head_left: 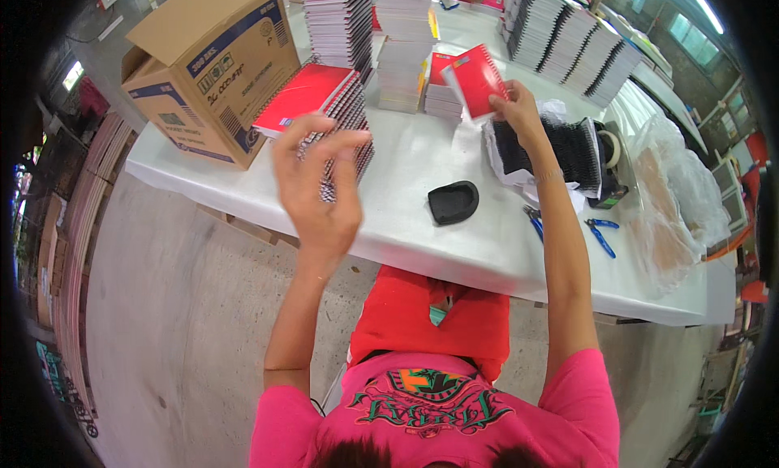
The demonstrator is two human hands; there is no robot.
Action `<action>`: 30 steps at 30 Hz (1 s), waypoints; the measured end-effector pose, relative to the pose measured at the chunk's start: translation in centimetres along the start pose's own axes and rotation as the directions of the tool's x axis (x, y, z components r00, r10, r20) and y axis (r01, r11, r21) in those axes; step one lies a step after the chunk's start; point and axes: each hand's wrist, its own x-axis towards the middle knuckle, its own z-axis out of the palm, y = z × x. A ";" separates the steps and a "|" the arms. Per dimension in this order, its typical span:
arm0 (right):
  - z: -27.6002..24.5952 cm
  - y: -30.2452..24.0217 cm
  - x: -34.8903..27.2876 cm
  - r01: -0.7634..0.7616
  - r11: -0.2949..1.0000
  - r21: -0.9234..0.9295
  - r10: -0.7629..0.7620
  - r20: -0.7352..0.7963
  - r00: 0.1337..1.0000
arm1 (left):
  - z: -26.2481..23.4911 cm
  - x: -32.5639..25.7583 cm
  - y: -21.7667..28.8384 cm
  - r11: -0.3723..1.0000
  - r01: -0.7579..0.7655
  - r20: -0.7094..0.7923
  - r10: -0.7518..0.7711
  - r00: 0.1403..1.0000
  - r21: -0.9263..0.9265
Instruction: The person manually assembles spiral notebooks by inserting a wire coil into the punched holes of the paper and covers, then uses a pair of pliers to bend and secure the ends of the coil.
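White tabletop (398,156) lies under black tray (453,203). Open brown carton (239,83): far left of tray, behind. Clear plastic bag (677,204): well to right of tray. Stack of red spiral notebooks (312,88): left of tray, farther back. Left hand (323,184): left of tray, fingers half bent, apart, holding nothing; contact with stack, cannot tell. Right hand (521,111): behind tray, pinching single red notebook (477,77) by edge. Blue pliers (600,239): right of tray.

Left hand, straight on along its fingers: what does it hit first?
Likely the near stack of red-covered spiral notebooks; the fingers of the left hand overlap it in view. How much gap remains, if any, is unclear from this single view.
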 end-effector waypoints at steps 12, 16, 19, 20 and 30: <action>-1.9 -1.9 -14.8 0.255 0.830 -0.496 -0.133 0.268 0.954 | 6.5 -5.8 1.7 0.846 0.401 0.426 -0.237 0.873 -0.350; -2.8 -2.1 -15.8 0.327 0.809 -0.489 -0.237 0.238 0.942 | 8.0 -6.4 2.2 0.894 0.319 0.475 -0.143 0.868 -0.314; -2.4 -3.3 -17.6 0.243 0.909 -0.338 -0.123 0.338 0.933 | 8.6 -7.1 3.5 0.983 0.085 0.505 0.010 0.863 -0.164; -2.3 -3.9 -17.7 0.230 0.913 -0.336 -0.085 0.393 0.915 | 8.8 -7.5 3.4 0.991 0.085 0.599 -0.004 0.801 -0.108; -14.7 5.3 -8.1 -0.010 0.680 -0.733 -0.221 -0.218 0.951 | 5.4 -5.6 2.4 0.990 0.134 0.777 -0.113 0.619 0.038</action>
